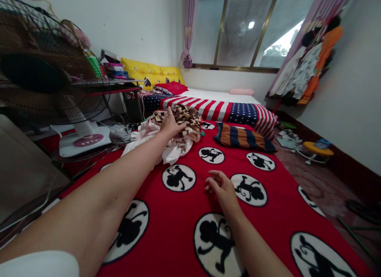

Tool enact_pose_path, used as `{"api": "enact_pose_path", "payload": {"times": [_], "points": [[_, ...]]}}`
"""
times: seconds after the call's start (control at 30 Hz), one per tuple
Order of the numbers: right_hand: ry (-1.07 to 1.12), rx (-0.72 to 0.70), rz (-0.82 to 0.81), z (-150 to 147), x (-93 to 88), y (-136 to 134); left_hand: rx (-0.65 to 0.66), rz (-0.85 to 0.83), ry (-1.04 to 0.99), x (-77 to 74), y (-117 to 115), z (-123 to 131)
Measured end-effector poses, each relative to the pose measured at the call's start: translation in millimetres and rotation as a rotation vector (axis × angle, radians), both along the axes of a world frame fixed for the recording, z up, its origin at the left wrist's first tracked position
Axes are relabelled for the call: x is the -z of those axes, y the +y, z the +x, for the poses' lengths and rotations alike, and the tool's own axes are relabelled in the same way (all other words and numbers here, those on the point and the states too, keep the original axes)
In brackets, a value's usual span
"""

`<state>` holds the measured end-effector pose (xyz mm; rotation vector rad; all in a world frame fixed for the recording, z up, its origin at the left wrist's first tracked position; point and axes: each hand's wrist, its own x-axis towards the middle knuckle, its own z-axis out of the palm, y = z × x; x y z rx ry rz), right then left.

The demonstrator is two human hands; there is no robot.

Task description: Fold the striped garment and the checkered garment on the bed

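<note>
My left hand (171, 125) is stretched far forward to a heap of clothes, its fingers apart against a brown-and-cream patterned cloth (188, 117). Whether its fingertips press into that cloth is hard to see. Under and in front of the patterned cloth lie crumpled white and pale pink clothes (175, 150). My right hand (220, 187) hovers just over the red blanket (178, 213) with black monkey figures in white circles; its fingers are loosely bent and hold nothing. Farther right, a folded brown-and-navy striped garment (244, 137) lies flat on the blanket.
A standing fan (80, 126) and a cluttered desk (119, 84) are on the left. Beyond the blanket is a bed with a stars-and-stripes cover (208, 106) and yellow cushions (139, 70). Clothes (315, 66) hang at the right; a small yellow stool (318, 149) stands on the floor.
</note>
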<state>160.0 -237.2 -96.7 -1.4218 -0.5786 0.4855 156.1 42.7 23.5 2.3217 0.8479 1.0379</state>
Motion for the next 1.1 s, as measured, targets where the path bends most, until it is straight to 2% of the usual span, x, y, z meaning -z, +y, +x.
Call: {"api": "enact_pose_path", "payload": {"times": [0.1, 0.2, 0.3, 0.37, 0.4, 0.43, 0.5, 0.57, 0.63, 0.7, 0.77, 0.83, 0.93, 1.0, 1.1], "points": [[-0.011, -0.015, 0.000, 0.3, 1.0, 0.8, 0.093, -0.058, 0.056, -3.5, 3.5, 2.3], [0.016, -0.009, 0.026, 0.1, -0.4, 0.3, 0.153, -0.057, 0.033, -16.8, -13.3, 2.2], [0.110, 0.065, 0.115, 2.9, -5.1, -5.1, 0.246, -0.046, -0.124, -41.2, -51.7, -12.8], [0.179, 0.127, 0.195, 8.1, -9.2, -11.7, 0.437, -0.051, -0.285, -54.5, -84.2, -38.6], [0.219, 0.140, 0.232, 11.5, -11.3, -15.6, 0.539, -0.040, -0.292, -57.6, -100.3, -56.0], [0.266, 0.136, 0.261, 15.2, -13.3, -19.5, 0.621, -0.046, -0.245, -57.2, -115.2, -75.3], [0.366, 0.087, 0.287, 21.6, -16.8, -26.4, 0.817, -0.103, 0.039, -45.8, -138.7, -115.0], [0.435, 0.026, 0.261, 25.1, -19.8, -31.0, 1.085, -0.141, 0.463, -23.1, -151.6, -148.2], [0.398, 0.003, 0.221, 25.2, -22.3, -33.0, 1.181, -0.202, 0.677, 3.2, -154.8, -168.8], [0.262, 0.014, 0.187, 23.1, -24.5, -33.4, 1.120, -0.263, 0.675, 25.2, -150.6, -176.6], [0.128, 0.037, 0.159, 20.8, -25.9, -32.9, 0.952, -0.261, 0.549, 38.6, -141.3, -175.1], [0.081, 0.060, 0.138, 20.3, -25.7, -32.4, 0.757, -0.167, 0.389, 45.6, -127.8, -168.8], [0.067, 0.128, 0.093, 26.7, -21.3, -33.7, 0.491, 0.062, 0.179, 54.8, -101.9, -158.2], [0.014, 0.260, 0.007, 37.0, -16.6, -38.0, 0.364, 0.143, 0.114, 64.6, -84.5, -153.1], [-0.110, 0.626, -0.090, 56.6, -12.2, -50.1, 0.274, 0.164, 0.139, 82.7, -66.9, -149.9]]}}
